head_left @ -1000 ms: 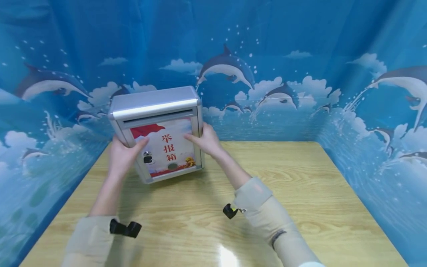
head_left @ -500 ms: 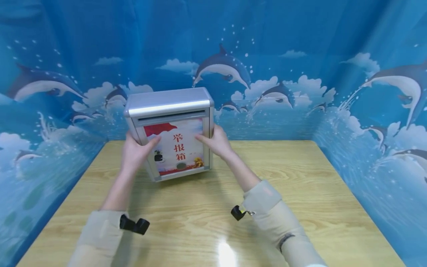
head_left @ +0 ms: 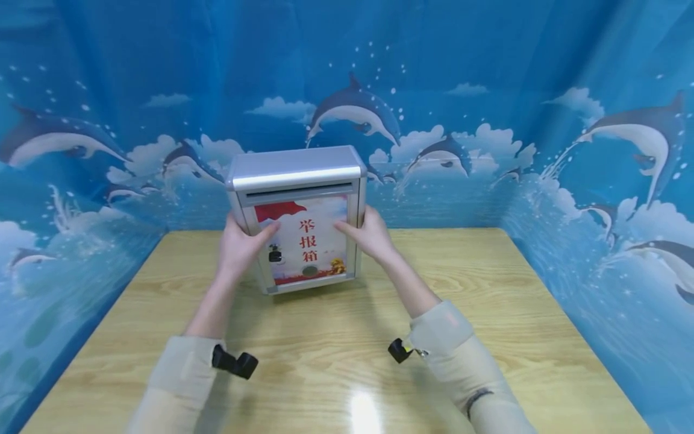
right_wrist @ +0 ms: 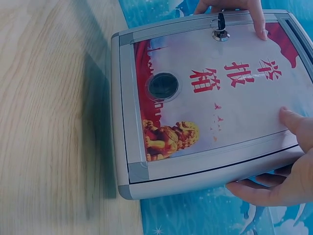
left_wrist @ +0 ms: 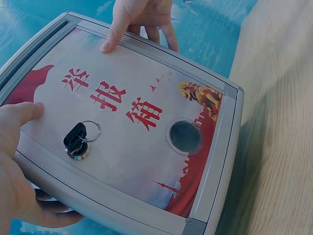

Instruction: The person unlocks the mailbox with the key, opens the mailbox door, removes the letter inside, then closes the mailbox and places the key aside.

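A silver metal drop box (head_left: pixel 295 244) with a slot near its top is held between both hands, slightly tilted, low over the table. Its front panel carries red Chinese characters, a gold lion and a round window (left_wrist: pixel 185 136). My left hand (head_left: pixel 238 244) grips the box's left side, thumb on the front panel and fingers round the edge. My right hand (head_left: pixel 374 232) grips the right side the same way, its thumb (right_wrist: pixel 292 117) pressing the panel. A key (left_wrist: pixel 75 138) on a ring sits in the lock (right_wrist: pixel 221 34) near the left edge.
A wood-grain table (head_left: pixel 434 289) spreads beneath the box. Blue curtains (head_left: pixel 434 54) printed with dolphins stand along the back and both sides. Black wrist cameras (head_left: pixel 235 361) are strapped at both sleeves.
Both hands have carried the box to the right, toward the middle of the head view. It looks a little less tilted, and the grip is unchanged.
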A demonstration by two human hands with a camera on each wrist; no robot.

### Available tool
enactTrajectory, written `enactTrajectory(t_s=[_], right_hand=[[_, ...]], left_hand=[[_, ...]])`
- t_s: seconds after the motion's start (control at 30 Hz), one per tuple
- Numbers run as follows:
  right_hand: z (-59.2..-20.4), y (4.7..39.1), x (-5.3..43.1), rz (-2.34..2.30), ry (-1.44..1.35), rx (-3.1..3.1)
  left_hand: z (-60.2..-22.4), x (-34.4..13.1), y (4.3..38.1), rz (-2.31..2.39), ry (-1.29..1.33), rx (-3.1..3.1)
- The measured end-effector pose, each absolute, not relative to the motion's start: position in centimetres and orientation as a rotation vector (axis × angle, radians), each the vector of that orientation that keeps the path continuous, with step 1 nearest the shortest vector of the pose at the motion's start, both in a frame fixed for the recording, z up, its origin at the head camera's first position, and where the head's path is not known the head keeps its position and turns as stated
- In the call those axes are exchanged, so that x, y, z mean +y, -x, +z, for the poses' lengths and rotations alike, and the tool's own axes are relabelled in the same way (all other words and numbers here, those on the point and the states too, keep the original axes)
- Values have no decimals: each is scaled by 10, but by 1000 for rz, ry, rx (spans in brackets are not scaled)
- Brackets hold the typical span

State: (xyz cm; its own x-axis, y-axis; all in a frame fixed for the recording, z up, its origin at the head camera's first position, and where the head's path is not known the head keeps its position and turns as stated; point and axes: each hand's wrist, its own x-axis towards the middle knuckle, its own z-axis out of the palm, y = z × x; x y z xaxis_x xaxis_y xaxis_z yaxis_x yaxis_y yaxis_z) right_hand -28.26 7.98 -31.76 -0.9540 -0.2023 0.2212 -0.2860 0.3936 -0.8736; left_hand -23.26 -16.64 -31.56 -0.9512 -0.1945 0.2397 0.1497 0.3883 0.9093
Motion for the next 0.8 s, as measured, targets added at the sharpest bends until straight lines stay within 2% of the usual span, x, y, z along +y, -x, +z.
enactTrajectory(t_s=[0.8], right_hand=[[-321,272,128,1594,-301,-2569]], left_hand=[[-319,-124,252,-1628,58,-2382]])
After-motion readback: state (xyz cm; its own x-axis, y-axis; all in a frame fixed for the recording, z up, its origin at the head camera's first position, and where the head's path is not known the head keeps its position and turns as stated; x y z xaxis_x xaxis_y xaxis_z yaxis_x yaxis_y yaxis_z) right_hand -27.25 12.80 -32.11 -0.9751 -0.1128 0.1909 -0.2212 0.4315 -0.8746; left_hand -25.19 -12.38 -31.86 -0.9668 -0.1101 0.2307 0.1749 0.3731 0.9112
